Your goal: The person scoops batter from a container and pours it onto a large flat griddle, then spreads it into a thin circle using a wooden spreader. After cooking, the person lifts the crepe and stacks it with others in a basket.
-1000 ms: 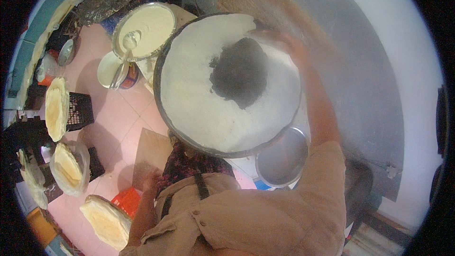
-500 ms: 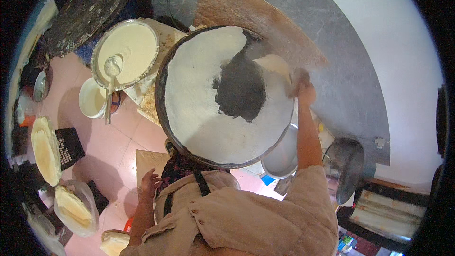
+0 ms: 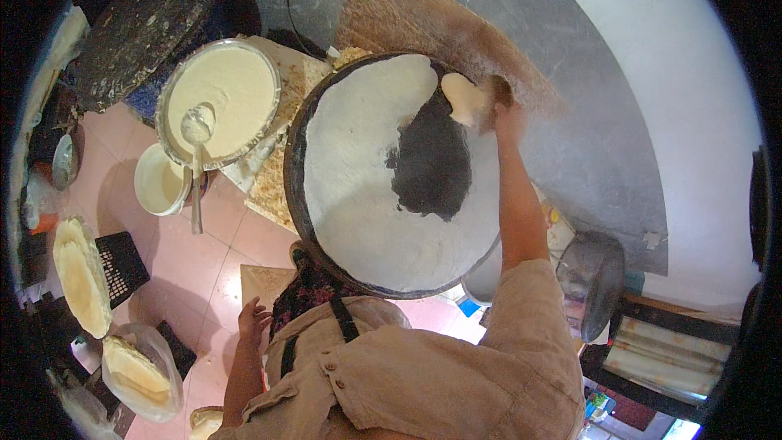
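A large round black griddle (image 3: 432, 169) fills the middle of the view, covered by a broad ring of thin white batter (image 3: 350, 171). Its dark centre and a strip toward the far right are bare. At the far right edge my right hand (image 3: 508, 120) is closed around a brown batter spreader (image 3: 498, 91), smeared by motion. A thicker cream-coloured pool of batter (image 3: 463, 99) lies against the spreader's left side. My left hand (image 3: 255, 320) hangs beside my thigh, fingers apart and holding nothing.
Left of the griddle stand a wide basin of batter (image 3: 167, 134) with a ladle (image 3: 197, 171) and a white bucket (image 3: 149, 188). Stacked flatbreads (image 3: 81, 277) sit at far left, with bagged flatbreads (image 3: 137, 375) below. A brown board (image 3: 399, 12) leans on the grey wall.
My right hand and the spreader have moved away from me along the griddle's right rim, and the batter pool has shifted with them. My left hand still hangs low, holding nothing.
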{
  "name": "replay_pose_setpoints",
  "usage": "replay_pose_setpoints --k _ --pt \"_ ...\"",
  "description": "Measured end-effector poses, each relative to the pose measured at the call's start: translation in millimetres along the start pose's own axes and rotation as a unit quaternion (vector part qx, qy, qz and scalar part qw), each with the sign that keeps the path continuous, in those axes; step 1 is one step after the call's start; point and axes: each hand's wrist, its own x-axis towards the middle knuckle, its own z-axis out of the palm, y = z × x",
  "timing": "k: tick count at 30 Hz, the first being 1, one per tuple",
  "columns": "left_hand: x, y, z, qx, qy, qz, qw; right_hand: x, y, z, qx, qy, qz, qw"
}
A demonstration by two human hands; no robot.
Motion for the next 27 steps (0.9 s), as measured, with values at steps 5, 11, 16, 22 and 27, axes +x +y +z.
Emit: replay_pose_setpoints --k 5,11,16,22,27 --pt "-3 9 13 -0.021 -0.025 0.012 0.999 8 -7 0 -0.097 0.009 0.03 0.995" --pt "6 5 6 -0.005 -0.044 0.004 0.999 8 -59 45 -0.109 -0.05 -0.11 0.987" --pt "-1 16 17 -0.01 -0.041 0.009 0.999 30 -46 40 -0.08 -0.066 -0.146 0.984" --pt "-1 6 10 -0.004 -0.056 0.024 0.998 33 -42 39 -0.111 -0.101 -0.236 0.96" --pt "6 -6 13 -0.03 -0.062 0.014 0.998 -20 -75 -7 -0.06 -0.208 -0.273 0.937"
